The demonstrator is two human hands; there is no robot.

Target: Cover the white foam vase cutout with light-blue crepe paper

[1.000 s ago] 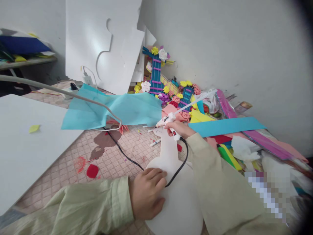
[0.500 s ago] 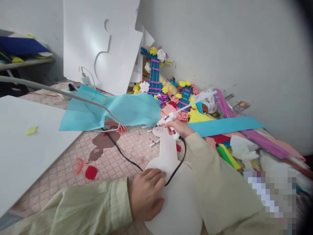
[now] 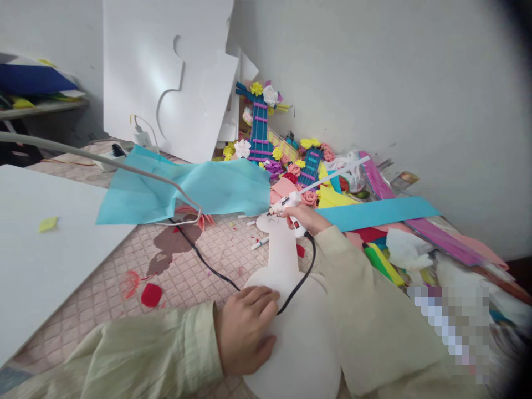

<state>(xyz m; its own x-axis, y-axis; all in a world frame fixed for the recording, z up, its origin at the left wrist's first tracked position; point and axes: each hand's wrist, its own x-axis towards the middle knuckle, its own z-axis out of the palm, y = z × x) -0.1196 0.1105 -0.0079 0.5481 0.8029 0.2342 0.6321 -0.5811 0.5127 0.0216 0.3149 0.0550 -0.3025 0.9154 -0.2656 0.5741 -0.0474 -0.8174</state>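
Observation:
A white guitar-shaped foam board (image 3: pixel 299 332) lies on the table with its neck pointing away from me. My left hand (image 3: pixel 249 327) rests palm down on the board's left side, fingers laid out over it. In my right hand (image 3: pixel 305 217) is a white hot glue gun (image 3: pixel 290 200), held by its handle over the top of the neck. A long translucent glue stick (image 3: pixel 332 176) juts from the gun's rear towards the upper right. The gun's black cord (image 3: pixel 310 271) loops down and passes beneath my left hand.
Sheer blue sheet (image 3: pixel 224 185) lies behind, under a bent white rod (image 3: pixel 103 160). Flower-trimmed toy guitars (image 3: pixel 260 130) lean by the wall. A blue strip (image 3: pixel 378 213) and craft scraps crowd the right. A white board (image 3: pixel 50 266) covers the left; a red piece (image 3: pixel 152 295) lies nearby.
The whole view has shifted slightly, so most things appear a little further left. Both hands keep nearly the same places over the foam board.

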